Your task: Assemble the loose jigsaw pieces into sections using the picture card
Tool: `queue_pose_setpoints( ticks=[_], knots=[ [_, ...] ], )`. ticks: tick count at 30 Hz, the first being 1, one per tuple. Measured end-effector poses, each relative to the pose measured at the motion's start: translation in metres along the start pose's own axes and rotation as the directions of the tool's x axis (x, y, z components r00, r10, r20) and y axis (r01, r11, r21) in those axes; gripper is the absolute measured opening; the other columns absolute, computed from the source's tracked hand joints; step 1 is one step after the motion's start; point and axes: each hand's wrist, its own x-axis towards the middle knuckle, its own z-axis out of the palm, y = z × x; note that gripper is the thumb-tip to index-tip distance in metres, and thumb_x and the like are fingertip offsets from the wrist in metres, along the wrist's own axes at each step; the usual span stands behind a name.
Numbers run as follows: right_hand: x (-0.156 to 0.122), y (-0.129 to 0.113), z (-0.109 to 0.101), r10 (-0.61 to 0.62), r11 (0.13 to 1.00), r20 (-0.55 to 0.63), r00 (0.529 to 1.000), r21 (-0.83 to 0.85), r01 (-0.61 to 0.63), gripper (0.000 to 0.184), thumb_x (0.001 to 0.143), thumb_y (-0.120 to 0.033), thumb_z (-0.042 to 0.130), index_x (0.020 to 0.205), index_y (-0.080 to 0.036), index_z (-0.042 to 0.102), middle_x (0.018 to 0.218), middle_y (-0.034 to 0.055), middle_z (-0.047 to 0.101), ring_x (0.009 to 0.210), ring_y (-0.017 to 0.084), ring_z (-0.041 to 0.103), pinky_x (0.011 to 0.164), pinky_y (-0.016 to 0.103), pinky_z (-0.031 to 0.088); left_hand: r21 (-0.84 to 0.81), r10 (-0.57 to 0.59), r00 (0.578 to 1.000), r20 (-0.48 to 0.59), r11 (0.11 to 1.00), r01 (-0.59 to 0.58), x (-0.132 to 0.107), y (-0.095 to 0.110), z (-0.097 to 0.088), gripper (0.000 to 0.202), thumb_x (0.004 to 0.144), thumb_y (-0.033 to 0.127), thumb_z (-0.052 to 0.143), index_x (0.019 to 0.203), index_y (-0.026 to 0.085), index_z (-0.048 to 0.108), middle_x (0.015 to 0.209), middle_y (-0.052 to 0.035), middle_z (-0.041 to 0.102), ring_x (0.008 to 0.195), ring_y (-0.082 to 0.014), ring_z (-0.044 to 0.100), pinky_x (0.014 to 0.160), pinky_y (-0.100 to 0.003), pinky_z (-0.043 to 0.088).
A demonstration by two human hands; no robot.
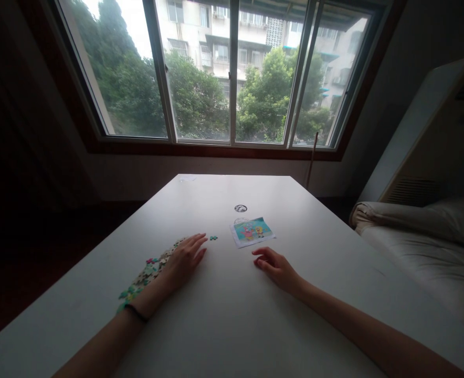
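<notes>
On the left of the white table lies a loose heap of jigsaw puzzle pieces, many of them pale, some green and one pink. My left hand rests palm down along the heap's right side, fingers stretched out, hiding part of it. Just past its fingertips is a single green puzzle piece. A small colourful cartoon picture sheet with white edges lies right of the middle. My right hand is just in front of that sheet, fingers loosely curled and apart, with nothing seen in them.
Behind the picture sheet, a round dark-rimmed disc is on the tabletop. Clear plastic lies at the far left corner. A sofa stands to the right, and a thin stick leans below the window.
</notes>
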Motion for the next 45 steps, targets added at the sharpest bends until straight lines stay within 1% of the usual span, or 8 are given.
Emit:
queue_pose_setpoints(
  ticks=[3,7,15,21,28,34,40,45],
  knots=[
    [0.000,-0.002,0.000,0.001,1.000,-0.002,1.000,-0.025,-0.001,0.029,0.082,-0.040,0.056,0.101,-0.018,0.058,0.081,0.0031,0.064,0.077,0.018,0.059,0.069,0.028,0.045,-0.013,0.060,0.995,0.085,0.998,-0.060,0.001,0.013,0.007,0.043,0.093,0.038,0.032,0.132,0.024,0.043,0.140,-0.0038,0.044,0.129,-0.0197,0.039,0.107,-0.039,0.031],
    [-0.001,-0.001,-0.001,-0.005,0.999,0.005,1.000,-0.035,0.005,0.027,0.083,-0.039,0.055,0.101,-0.019,0.058,0.084,0.0038,0.064,0.078,0.018,0.059,0.069,0.029,0.045,0.017,0.025,0.982,0.189,0.999,-0.029,0.002,0.015,0.016,0.050,0.092,0.047,0.030,0.135,0.023,0.041,0.141,-0.0061,0.042,0.131,-0.0223,0.036,0.107,-0.043,0.028],
    [-0.001,-0.001,0.000,-0.009,0.999,0.009,1.000,-0.042,0.009,0.030,0.082,-0.041,0.055,0.101,-0.019,0.059,0.084,0.0037,0.063,0.079,0.018,0.059,0.071,0.029,0.045,0.106,-0.131,0.986,0.099,0.987,0.121,0.000,-0.008,0.017,0.046,0.092,0.045,0.032,0.127,0.020,0.050,0.135,-0.0088,0.050,0.126,-0.0247,0.042,0.104,-0.044,0.031],
    [-0.002,-0.008,0.000,-0.030,0.995,0.001,1.000,-0.099,0.030,0.027,0.083,-0.040,0.055,0.097,-0.018,0.059,0.083,0.0042,0.063,0.077,0.018,0.059,0.068,0.029,0.046,0.158,-0.194,0.981,0.013,0.969,0.190,-0.001,-0.014,0.017,0.046,0.091,0.041,0.035,0.123,0.013,0.052,0.132,-0.0180,0.050,0.126,-0.0324,0.041,0.102,-0.053,0.030],
    [0.000,-0.006,0.003,-0.057,0.991,0.005,0.998,-0.123,0.057,0.023,0.083,-0.038,0.054,0.095,-0.018,0.059,0.093,0.0063,0.064,0.079,0.018,0.061,0.071,0.030,0.048,0.066,0.024,0.995,0.100,0.997,-0.031,0.008,0.002,0.009,0.041,0.093,0.029,0.029,0.130,0.026,0.046,0.139,-0.0017,0.046,0.130,-0.0192,0.038,0.107,-0.040,0.028],
    [-0.001,-0.007,0.002,-0.044,0.993,0.009,0.999,-0.108,0.045,0.022,0.083,-0.036,0.055,0.095,-0.018,0.059,0.095,0.0074,0.064,0.082,0.020,0.061,0.074,0.032,0.049,0.043,0.039,0.986,0.160,0.998,-0.047,0.013,-0.002,0.008,0.046,0.089,0.018,0.030,0.130,0.032,0.046,0.137,0.0042,0.047,0.130,-0.0177,0.038,0.107,-0.040,0.028],
    [-0.001,-0.008,0.003,-0.040,0.993,0.008,0.999,-0.115,0.040,0.022,0.082,-0.035,0.055,0.096,-0.018,0.058,0.096,0.0076,0.064,0.082,0.020,0.061,0.073,0.032,0.048,0.135,-0.149,0.985,0.085,0.981,0.137,0.009,-0.007,0.014,0.043,0.087,0.029,0.036,0.125,0.020,0.052,0.134,-0.0072,0.052,0.126,-0.0275,0.042,0.105,-0.049,0.027],
    [-0.001,-0.008,0.003,-0.047,0.992,0.015,0.999,-0.118,0.048,0.020,0.083,-0.033,0.054,0.095,-0.018,0.058,0.095,0.0072,0.064,0.081,0.019,0.061,0.074,0.031,0.049,0.205,-0.332,0.941,-0.064,0.918,0.338,0.004,-0.004,0.017,0.047,0.085,0.032,0.038,0.121,0.004,0.052,0.129,-0.0243,0.050,0.125,-0.0386,0.040,0.103,-0.059,0.020]
  ],
)
